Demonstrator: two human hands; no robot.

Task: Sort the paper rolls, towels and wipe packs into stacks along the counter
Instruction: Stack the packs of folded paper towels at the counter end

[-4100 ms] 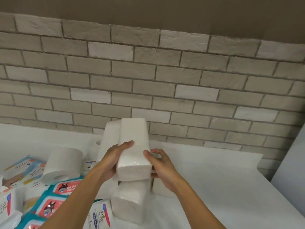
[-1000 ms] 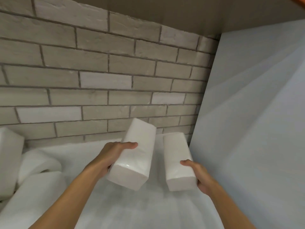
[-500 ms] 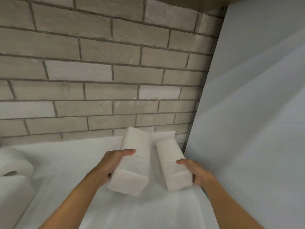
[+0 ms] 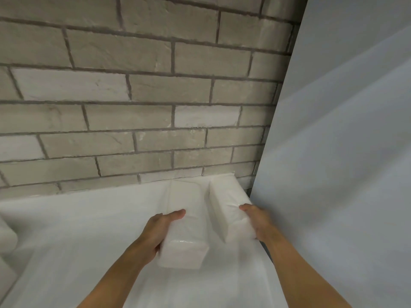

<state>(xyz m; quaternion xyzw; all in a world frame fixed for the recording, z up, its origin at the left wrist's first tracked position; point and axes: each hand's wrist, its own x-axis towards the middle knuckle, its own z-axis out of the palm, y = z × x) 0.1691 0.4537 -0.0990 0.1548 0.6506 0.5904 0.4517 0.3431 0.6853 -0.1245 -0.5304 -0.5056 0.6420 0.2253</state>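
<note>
Left hand [image 4: 160, 232] grips the near end of a white, plastic-wrapped towel pack [image 4: 186, 221], thumb on top. It lies on the white tabletop [image 4: 77, 230], its far end toward the brick wall [image 4: 133, 107]. Just to its right, a matching second pack [image 4: 229, 207] reaches closer to that wall. Right hand [image 4: 258, 221] grips its right side.

The white counter [image 4: 77, 230] runs along the brick wall [image 4: 133, 85] to a grey panel [image 4: 333, 174]. A towel pack [image 4: 226, 207] lies on it just beside the panel, its far end at the wall. A second pack [image 4: 184, 236] lies parallel, one narrow gap farther from the panel. Well away from the panel, white paper goods [image 4: 6, 238] show at the frame edge.
</note>
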